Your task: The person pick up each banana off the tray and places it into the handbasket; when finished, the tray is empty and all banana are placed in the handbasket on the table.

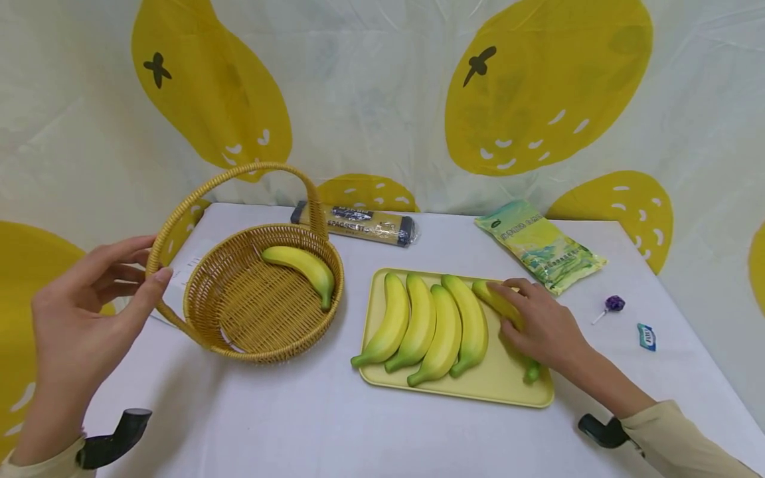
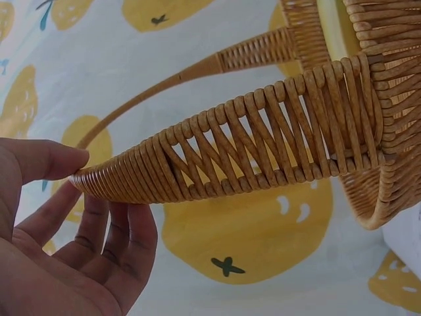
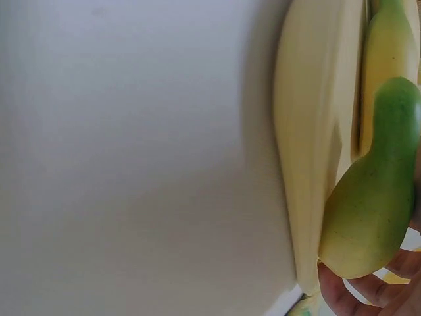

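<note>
Left hand (image 1: 98, 299): raised left of tray (image 1: 502, 390), thumb and fingers pinching handle (image 2: 131, 176) of basket (image 1: 259, 322). Right hand (image 1: 546, 328): over tray's right end, fingers curled around a banana (image 1: 497, 303), its middle hidden. Packet (image 1: 364, 226) behind tray: "SPAGHETTI". Green bag (image 1: 540, 245), behind tray's right: small print illegible.

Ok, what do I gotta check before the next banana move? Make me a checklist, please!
1. Left hand on the basket handle: ok, thumb and fingers pinch it.
2. Right hand on the rightmost banana: ok, it grips it.
3. That banana lifted off the tray: cannot tell.
4. Basket opening facing up: ok.
5. Space in the basket: ok, the banana inside lies on the right, with woven floor showing beside it.
6. Lollipop away from the basket: ok, it's right of the tray.
</note>
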The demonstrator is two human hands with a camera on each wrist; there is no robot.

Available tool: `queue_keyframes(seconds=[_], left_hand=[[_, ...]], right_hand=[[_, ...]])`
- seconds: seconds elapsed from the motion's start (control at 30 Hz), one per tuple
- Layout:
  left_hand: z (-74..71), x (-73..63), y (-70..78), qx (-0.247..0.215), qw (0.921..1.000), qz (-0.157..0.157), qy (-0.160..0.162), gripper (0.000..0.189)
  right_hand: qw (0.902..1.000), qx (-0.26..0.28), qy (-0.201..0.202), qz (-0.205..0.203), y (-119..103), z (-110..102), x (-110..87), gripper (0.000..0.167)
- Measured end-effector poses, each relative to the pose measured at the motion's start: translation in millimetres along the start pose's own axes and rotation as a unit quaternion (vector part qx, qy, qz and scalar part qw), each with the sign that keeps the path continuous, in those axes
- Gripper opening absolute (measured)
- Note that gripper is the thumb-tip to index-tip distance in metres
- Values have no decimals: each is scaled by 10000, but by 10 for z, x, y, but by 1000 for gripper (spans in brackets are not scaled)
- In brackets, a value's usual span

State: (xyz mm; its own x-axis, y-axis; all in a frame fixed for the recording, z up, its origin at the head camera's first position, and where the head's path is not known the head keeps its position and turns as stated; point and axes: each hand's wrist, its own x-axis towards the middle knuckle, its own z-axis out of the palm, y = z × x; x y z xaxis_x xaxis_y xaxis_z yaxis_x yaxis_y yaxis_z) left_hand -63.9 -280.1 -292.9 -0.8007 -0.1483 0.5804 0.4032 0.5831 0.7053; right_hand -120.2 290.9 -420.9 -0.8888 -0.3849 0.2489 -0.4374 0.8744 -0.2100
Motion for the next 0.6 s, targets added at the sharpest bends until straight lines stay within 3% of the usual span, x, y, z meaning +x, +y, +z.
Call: queue_keyframes(seconds=[0.4, 0.6], left_hand=[[0, -1, 25, 65, 10000, 19, -33, 47], [6, -16, 3, 52, 9997, 253, 15, 48]], right_hand=[[9998, 35, 163, -107, -79, -160, 99, 66], [9994, 52, 192, -288, -147, -247, 215, 64]])
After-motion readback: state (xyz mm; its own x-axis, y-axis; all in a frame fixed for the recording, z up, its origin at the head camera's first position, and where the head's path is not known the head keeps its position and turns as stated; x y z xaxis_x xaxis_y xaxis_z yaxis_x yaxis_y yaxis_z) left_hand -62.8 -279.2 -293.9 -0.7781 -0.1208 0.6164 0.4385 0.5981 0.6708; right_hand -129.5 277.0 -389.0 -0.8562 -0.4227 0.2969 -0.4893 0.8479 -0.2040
